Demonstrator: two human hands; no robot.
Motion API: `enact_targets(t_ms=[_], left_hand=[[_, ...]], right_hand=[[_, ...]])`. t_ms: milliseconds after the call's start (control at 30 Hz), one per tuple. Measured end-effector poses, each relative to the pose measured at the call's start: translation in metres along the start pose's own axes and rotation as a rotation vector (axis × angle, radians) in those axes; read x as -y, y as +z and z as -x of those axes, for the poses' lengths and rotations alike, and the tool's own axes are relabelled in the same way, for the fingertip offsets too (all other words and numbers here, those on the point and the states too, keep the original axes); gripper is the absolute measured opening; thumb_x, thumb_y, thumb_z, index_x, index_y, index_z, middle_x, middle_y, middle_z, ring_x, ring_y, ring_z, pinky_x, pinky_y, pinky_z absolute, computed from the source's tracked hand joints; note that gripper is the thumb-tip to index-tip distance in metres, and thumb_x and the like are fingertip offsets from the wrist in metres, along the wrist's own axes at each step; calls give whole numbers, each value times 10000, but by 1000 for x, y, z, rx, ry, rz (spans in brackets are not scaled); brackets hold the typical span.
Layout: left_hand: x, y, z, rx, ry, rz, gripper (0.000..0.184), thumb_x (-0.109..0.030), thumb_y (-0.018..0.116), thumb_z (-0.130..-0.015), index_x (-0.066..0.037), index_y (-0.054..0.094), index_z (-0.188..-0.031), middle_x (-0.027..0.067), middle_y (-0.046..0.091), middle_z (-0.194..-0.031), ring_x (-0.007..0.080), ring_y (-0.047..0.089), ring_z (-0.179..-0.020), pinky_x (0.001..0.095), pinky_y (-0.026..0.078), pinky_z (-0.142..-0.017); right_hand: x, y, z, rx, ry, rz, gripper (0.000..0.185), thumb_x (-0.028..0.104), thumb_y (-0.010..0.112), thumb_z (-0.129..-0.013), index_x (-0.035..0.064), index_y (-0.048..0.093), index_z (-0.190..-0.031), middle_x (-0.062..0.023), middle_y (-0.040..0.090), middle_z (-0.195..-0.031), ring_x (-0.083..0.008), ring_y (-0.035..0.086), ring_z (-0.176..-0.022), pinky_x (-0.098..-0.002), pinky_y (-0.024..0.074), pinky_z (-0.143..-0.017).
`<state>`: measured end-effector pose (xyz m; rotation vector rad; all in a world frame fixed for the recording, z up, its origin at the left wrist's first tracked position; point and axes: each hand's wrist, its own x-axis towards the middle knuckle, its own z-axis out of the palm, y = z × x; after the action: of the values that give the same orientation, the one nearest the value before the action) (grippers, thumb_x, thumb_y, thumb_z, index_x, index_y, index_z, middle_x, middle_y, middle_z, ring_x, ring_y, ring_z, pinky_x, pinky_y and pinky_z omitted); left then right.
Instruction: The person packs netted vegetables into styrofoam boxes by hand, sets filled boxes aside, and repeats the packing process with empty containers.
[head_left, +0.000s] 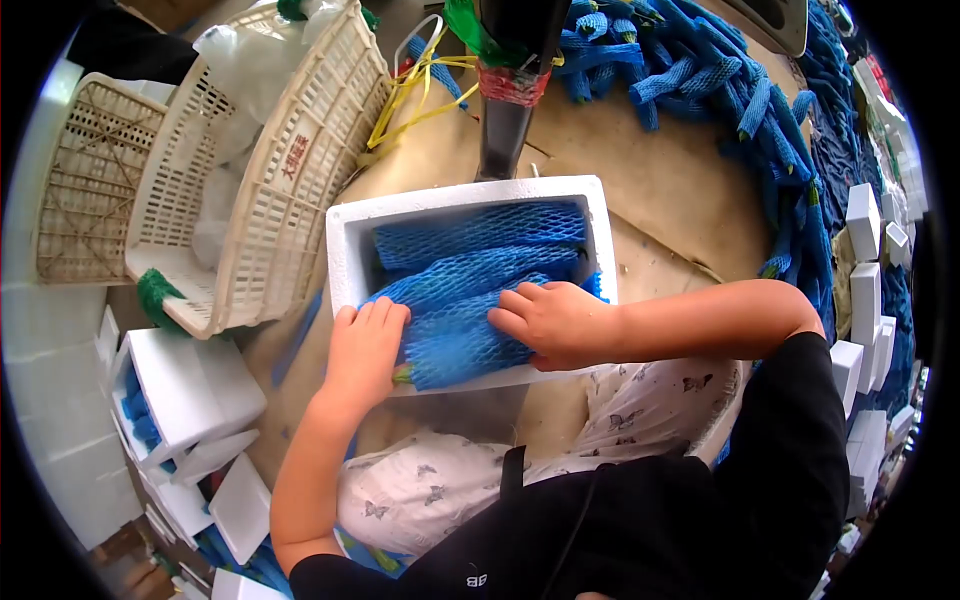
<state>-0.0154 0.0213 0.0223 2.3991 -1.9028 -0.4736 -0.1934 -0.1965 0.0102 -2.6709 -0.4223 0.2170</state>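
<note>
An open white foam box (pixel 466 194) holds several long items in blue foam netting (pixel 475 235), lying side by side. My left hand (pixel 370 345) rests at the left ends of the nearer netted items, its fingers bent over the box's left side. My right hand (pixel 556 322) is on the right part of the nearest netted item (pixel 450 350), with its fingers curled against the netting. A green tip shows at that item's left end, beside my left hand.
White plastic crates (pixel 290 160) stand at the left, holding clear bags. Closed and loose foam boxes (pixel 195 385) lie below them. A pile of blue-netted items (pixel 700 75) curves along the back right. A dark post (pixel 503 135) rises behind the box.
</note>
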Motion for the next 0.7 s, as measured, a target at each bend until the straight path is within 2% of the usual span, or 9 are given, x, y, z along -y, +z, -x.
enact_targets(t_ms=[133,300,433,500,533,567,600,667,700], left_hand=[[7,25,-8,-193,68,-185,502,-61,778,-561,-132,508,-979,52,488,-901,235,534,-803,319,372,-720],[-3,22,4,-255,1,21,674,-58,745,-622,-111,513,-1253,87,527,-1237,273,571,-1069,411,470,-847],[0,29,5,-283,58,-60,622,-73,704,-690,-109,526,-1285,127,553,-1195,336,574,-1056,430,474,-855],[18,43,2,-253,109,61,495,-45,626,-786,-66,525,-1270,151,580,-1195,308,596,-1083,391,485,-907],[5,42,0,-179,60,-38,599,-131,678,-754,-31,475,-1309,183,551,-1239,353,573,-1109,428,464,-942],[1,32,7,-99,-11,-153,729,-216,729,-723,4,425,-1349,215,522,-1284,398,550,-1135,465,442,-977],[22,38,5,-58,3,-104,988,-101,769,-550,-23,325,-1429,271,339,-1443,422,358,-1330,467,324,-1081],[-44,-2,-23,-132,148,-289,672,-176,809,-613,-77,555,-1227,159,569,-1230,325,544,-1128,456,413,-977],[-32,-1,-20,77,120,-261,1038,-178,837,-539,-117,338,-1447,187,365,-1463,385,316,-1358,498,223,-1140]], right_hand=[[3,8,-1,-57,4,-13,510,206,753,-638,24,519,-1053,-107,534,-1011,-281,547,-950,-357,488,-771],[22,12,-7,-169,20,-165,634,248,802,-601,39,517,-1128,-125,543,-1046,-304,534,-1014,-397,446,-875],[14,27,-25,-233,-129,-266,630,265,828,-602,67,552,-1132,-148,525,-1112,-322,516,-1027,-415,431,-887],[12,4,-17,-633,-295,-439,620,203,800,-570,78,544,-1121,-148,515,-1110,-362,482,-1060,-437,431,-878],[10,-23,-9,-751,-336,-596,647,157,767,-593,66,487,-1170,-176,536,-1073,-388,516,-1011,-456,458,-833],[-1,-54,18,-771,-136,-726,662,147,760,-618,61,453,-1197,-191,552,-1045,-375,547,-966,-449,470,-808],[-11,-73,47,-794,24,-887,677,138,754,-642,55,419,-1225,-207,567,-1017,-361,578,-921,-442,483,-784],[-58,-59,115,-1375,246,-844,667,144,750,-693,39,381,-1239,-197,588,-952,-288,608,-835,-395,495,-749],[-72,-36,156,-1517,482,-821,621,169,737,-735,37,393,-1235,-158,590,-963,-235,589,-843,-375,489,-762]])
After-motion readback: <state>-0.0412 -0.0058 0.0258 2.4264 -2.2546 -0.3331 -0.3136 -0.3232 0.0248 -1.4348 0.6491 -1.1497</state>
